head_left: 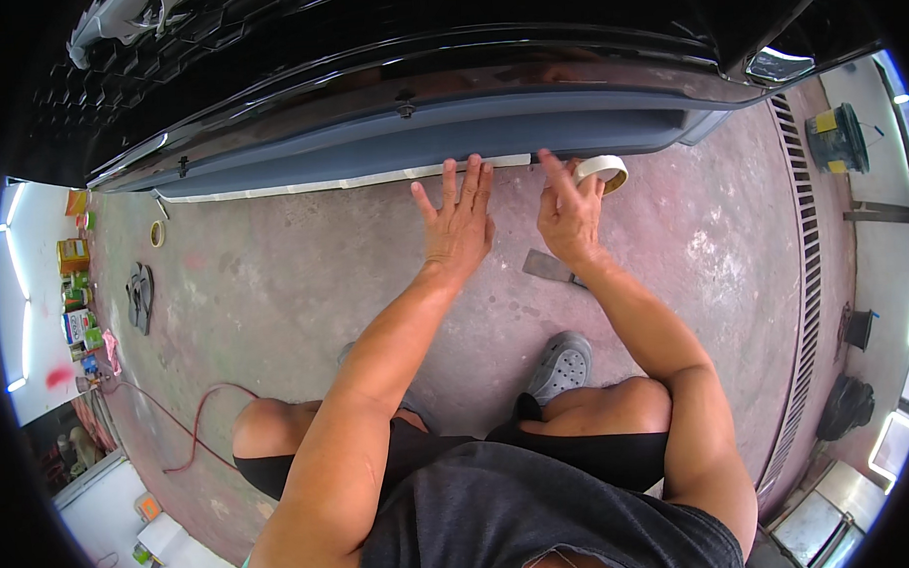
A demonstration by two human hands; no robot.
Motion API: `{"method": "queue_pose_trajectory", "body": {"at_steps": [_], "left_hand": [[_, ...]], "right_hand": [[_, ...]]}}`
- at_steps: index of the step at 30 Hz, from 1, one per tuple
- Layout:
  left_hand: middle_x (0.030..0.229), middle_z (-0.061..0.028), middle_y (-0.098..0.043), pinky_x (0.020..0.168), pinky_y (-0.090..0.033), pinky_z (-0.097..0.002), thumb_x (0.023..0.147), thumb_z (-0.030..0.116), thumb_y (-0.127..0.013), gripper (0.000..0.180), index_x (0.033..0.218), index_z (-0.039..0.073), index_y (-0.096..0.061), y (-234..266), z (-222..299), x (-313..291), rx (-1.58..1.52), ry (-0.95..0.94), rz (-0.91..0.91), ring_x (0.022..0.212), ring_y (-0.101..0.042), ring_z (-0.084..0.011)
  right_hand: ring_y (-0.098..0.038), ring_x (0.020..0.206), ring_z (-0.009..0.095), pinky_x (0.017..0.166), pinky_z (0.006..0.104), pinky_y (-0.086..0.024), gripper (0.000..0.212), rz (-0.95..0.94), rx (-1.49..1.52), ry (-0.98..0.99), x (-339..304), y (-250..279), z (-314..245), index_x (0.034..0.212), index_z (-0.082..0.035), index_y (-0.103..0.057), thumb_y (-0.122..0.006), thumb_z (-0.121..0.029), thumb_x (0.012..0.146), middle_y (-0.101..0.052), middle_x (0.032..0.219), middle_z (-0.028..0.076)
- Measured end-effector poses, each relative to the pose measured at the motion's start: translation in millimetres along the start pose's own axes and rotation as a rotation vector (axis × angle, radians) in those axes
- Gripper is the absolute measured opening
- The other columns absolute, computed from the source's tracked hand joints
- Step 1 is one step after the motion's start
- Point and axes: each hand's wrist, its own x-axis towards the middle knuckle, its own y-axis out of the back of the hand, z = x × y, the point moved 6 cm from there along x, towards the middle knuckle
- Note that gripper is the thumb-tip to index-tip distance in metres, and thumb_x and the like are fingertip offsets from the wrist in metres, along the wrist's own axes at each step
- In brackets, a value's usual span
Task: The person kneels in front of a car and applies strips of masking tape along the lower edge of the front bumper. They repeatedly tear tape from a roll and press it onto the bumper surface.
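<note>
A glossy black car bumper (567, 65) spans the far side, with a matte grey lower lip (569, 130). Along the lip's bottom edge runs a strip of pale masking tape (351, 181), from the far left to between my hands. My left hand (456, 219) is open, fingers spread, its fingertips at the tape strip. In my right hand (570, 220) is a roll of masking tape (601, 169), gripped by its rim while the index finger points at the lip. A flat-bladed scraper (549, 266) lies on the floor below my right hand, its handle partly hidden by my forearm.
Another tape roll (157, 232) and a pair of flip-flops (140, 295) lie on the floor at left. A red hose (194, 423) curls near my left knee. Cans (73, 255) line the left wall. Rightward are a drain grate (808, 242) and a dark bucket (837, 138).
</note>
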Motion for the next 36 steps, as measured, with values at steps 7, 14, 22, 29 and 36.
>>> {"method": "queue_pose_trajectory", "body": {"at_steps": [7, 14, 22, 29, 36], "left_hand": [[0.173, -0.0036, -0.006, 0.114, -0.002, -0.0783, 0.090, 0.028, -0.066, 0.087, 0.164, 0.015, -0.022, 3, -8, -4, 0.098, 0.084, -0.126, 0.159, 0.001, -0.0358], [0.173, -0.0092, -0.003, 0.112, -0.001, -0.0805, 0.087, 0.023, -0.068, 0.090, 0.163, 0.010, -0.021, -2, 5, -14, -0.020, -0.045, -0.014, 0.159, 0.002, -0.0351], [0.173, -0.0086, -0.002, 0.113, -0.005, -0.0798, 0.084, 0.024, -0.071, 0.095, 0.164, 0.010, -0.021, 6, -28, 3, 0.370, -0.178, 0.061, 0.159, 0.000, -0.0318], [0.163, -0.0106, -0.029, 0.114, -0.012, -0.0745, 0.091, 0.041, -0.067, 0.081, 0.156, 0.009, -0.031, 42, 14, 11, 0.160, 0.127, -0.032, 0.152, -0.024, -0.0363], [0.173, -0.0089, 0.000, 0.115, -0.008, -0.0765, 0.092, 0.032, -0.069, 0.100, 0.166, 0.012, -0.004, -3, 13, -1, 0.237, -0.031, 0.160, 0.159, 0.001, -0.0333]], "right_hand": [[-0.057, 0.106, 0.035, 0.092, 0.0547, -0.040, 0.073, -0.254, -0.311, 0.331, -10, -35, 25, 0.145, -0.030, -0.057, -0.064, 0.003, 0.080, -0.056, 0.119, 0.015], [-0.059, 0.108, 0.035, 0.090, 0.0531, -0.043, 0.075, -0.349, -0.294, 0.201, -27, -24, 29, 0.149, -0.026, -0.050, -0.060, 0.003, 0.081, -0.059, 0.121, 0.015], [-0.060, 0.110, 0.039, 0.094, 0.0569, -0.041, 0.077, -0.510, -0.503, 0.079, -25, -40, 43, 0.155, -0.030, -0.041, -0.058, -0.001, 0.086, -0.059, 0.127, 0.018], [-0.070, 0.088, 0.034, 0.073, 0.0483, -0.058, 0.054, -0.912, -0.070, 0.013, -9, -7, 4, 0.151, -0.023, -0.045, -0.053, -0.023, 0.097, -0.068, 0.115, 0.019], [-0.065, 0.075, 0.042, 0.069, 0.0482, -0.052, 0.045, -0.525, 0.439, -0.344, -43, 54, 45, 0.133, 0.001, -0.056, -0.062, -0.019, 0.094, -0.070, 0.085, 0.021]]}}
